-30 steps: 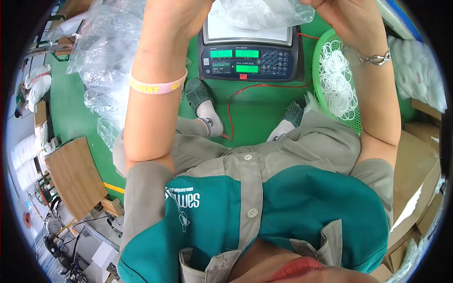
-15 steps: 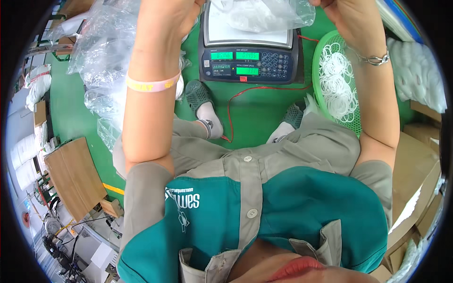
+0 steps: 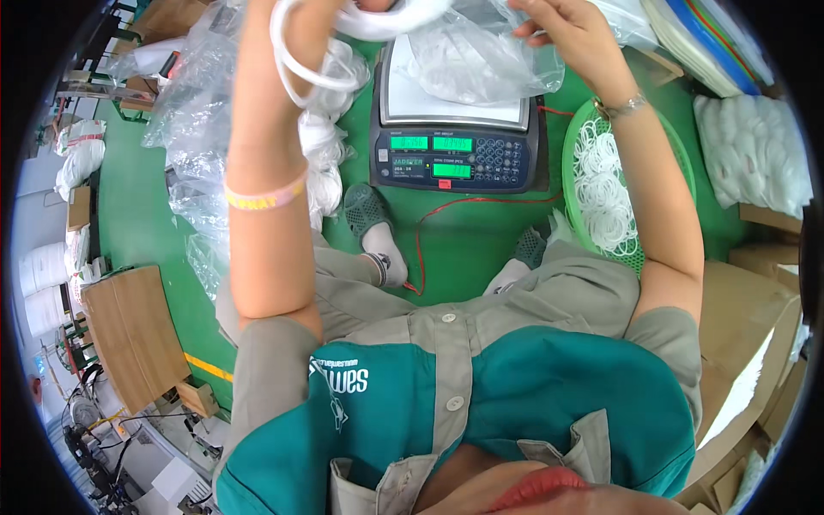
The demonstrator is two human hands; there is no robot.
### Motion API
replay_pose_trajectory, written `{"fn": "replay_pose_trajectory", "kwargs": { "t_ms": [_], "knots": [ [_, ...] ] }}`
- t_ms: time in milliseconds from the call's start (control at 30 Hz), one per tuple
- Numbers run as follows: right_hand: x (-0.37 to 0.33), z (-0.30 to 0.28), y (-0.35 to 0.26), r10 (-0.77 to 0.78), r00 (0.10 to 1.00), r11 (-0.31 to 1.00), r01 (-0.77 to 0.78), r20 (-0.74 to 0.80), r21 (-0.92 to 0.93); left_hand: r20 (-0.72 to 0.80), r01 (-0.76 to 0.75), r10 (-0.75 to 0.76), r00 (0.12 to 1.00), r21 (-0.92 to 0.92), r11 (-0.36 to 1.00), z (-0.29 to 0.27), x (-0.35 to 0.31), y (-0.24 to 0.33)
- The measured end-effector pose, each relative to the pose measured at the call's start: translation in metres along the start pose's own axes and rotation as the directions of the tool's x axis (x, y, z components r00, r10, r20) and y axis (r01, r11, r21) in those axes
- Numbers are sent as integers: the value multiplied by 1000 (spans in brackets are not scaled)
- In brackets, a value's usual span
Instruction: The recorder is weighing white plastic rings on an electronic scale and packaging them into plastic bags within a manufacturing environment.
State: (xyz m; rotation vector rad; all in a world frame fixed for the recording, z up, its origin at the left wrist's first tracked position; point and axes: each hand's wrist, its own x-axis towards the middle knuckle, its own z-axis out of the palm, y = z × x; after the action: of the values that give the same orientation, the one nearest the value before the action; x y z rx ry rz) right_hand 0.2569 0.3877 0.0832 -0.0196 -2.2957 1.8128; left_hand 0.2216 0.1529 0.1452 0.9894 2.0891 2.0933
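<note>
At the top edge, partly cut off and blurred, my left hand (image 3: 296, 43) is closed on white rings (image 3: 395, 24); one loop hangs beside the wrist. My right hand (image 3: 571, 30) is at the upper right, with its fingers loosely bent and apart. Its fingertips are close to the clear plastic bag (image 3: 472, 64), and I see nothing held in them. The bag, with whitish contents, lies crumpled on the pan of a digital counting scale (image 3: 459, 159). Right of the scale, under my right forearm, a green mesh basket (image 3: 573, 206) holds many white rings (image 3: 605, 193).
Clear plastic bags (image 3: 193, 129) are heaped on the left, beside bundled white rings (image 3: 322, 163). A red cord (image 3: 481, 200) runs over the green floor between my feet. A filled clear bag (image 3: 751, 150) and cardboard boxes (image 3: 742, 318) stand at the right.
White rings have come into view in my left hand. My right hand has moved left and down, its fingers now visible. The scale and basket appear lower in the picture.
</note>
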Motion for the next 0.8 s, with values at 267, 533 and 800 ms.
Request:
{"fn": "replay_pose_trajectory", "kwargs": {
  "t_ms": [267,533,800],
  "knots": [
    [-69,27,-29,-61,988,976,29,144,214,281,-322,185,942,593,738,60,-17,-29],
    [-137,-116,73,114,980,650,-198,-163,-733,523,-524,208,827,582,622,36,7,-50],
    [-59,-33,16,-285,915,580,401,284,-709,557,-606,-238,796,744,-282,-3,41,-44]
  ]
}}
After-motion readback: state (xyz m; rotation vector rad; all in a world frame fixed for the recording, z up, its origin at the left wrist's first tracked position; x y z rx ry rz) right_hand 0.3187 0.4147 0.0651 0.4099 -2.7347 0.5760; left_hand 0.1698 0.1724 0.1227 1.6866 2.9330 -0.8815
